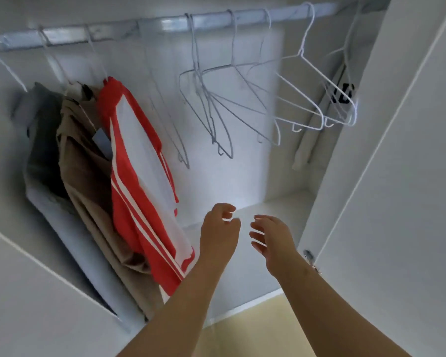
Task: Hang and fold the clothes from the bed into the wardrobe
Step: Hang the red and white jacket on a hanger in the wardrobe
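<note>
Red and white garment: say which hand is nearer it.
Left. The left hand is just right of the red and white garment; the right hand is farther right, beyond the left.

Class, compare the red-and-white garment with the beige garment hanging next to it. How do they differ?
The red-and-white garment has bold colour and white stripes; the beige garment is plain. The red-and-white garment hangs nearer the empty hangers; the beige garment farther. Both hang from the rail.
</note>
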The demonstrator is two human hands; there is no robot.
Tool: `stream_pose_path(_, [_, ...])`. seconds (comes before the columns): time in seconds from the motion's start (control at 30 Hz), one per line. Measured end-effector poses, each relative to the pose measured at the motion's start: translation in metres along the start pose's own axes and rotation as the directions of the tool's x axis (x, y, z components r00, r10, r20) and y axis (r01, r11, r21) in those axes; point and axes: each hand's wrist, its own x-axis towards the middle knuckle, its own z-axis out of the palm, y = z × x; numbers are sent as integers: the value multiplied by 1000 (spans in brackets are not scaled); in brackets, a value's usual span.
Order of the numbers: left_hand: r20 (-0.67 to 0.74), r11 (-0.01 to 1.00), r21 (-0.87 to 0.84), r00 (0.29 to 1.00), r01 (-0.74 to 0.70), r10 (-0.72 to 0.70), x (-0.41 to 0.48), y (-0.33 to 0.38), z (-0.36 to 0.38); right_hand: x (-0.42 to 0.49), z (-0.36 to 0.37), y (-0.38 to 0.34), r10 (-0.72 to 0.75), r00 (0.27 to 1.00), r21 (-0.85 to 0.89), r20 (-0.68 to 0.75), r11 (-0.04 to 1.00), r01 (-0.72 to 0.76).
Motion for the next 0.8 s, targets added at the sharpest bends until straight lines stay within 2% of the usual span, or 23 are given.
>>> stream_pose_path(0.13, [287,997,24,955,73,-76,-62,15,85,-21,-115,16,99,989,56,-108,994,-93])
stream_pose_path(0.27, [533,989,17,836,146,-132,-131,32,159,-53,-223,34,156,961,135,-229,983,-128])
stream_pose_path(0.37, [625,986,53,765,156,-154,-175,45,211,-80,-292,50,189,928,212,-322,969,-124])
stream_pose_path(0.53, [796,984,134,579,119,-179,-262,62,290,-138,-401,84,251,824,379,-508,924,-48])
stream_pose_path(0.67, [880,979,196,433,52,-199,-329,76,342,-186,-465,109,310,717,504,-624,861,66])
stream_pose_path(0.8, [952,968,232,226,-93,-206,-399,86,388,-232,-512,136,389,590,594,-708,780,197])
